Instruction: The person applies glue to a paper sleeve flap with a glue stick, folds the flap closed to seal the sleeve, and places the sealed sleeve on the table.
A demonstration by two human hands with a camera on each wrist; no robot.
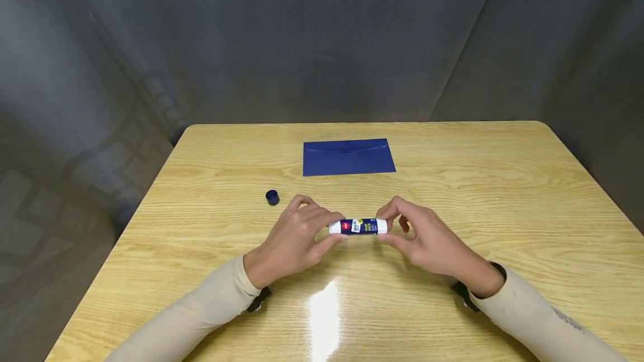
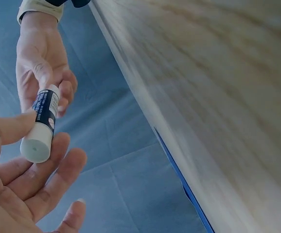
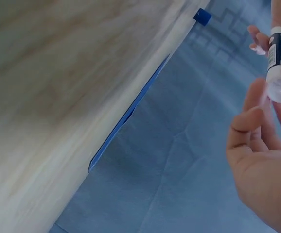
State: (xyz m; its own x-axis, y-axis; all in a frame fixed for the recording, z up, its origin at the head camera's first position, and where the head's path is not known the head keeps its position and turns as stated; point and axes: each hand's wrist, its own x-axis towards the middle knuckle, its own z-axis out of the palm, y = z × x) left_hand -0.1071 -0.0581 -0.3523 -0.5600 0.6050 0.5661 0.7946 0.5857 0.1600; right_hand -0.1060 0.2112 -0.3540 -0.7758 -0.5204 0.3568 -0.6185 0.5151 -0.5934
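Note:
A glue stick (image 1: 359, 226), white at both ends with a dark blue label, lies level between my two hands above the table. My left hand (image 1: 297, 236) pinches its left end between thumb and fingers. At the opposite end, the thumb and fingertips of my right hand (image 1: 427, 239) pinch the white tip. In the left wrist view the round white base of the glue stick (image 2: 36, 149) faces the camera. The right wrist view has the other white end of the glue stick (image 3: 279, 87) at its right edge. A dark blue cap (image 1: 272, 198) stands apart on the table, left of my hands.
A dark blue envelope (image 1: 349, 158) lies flat farther back on the wooden table (image 1: 478, 183), flap side up. Grey cloth (image 1: 312, 43) hangs behind the table and along its sides. Light reflects off the tabletop near the front.

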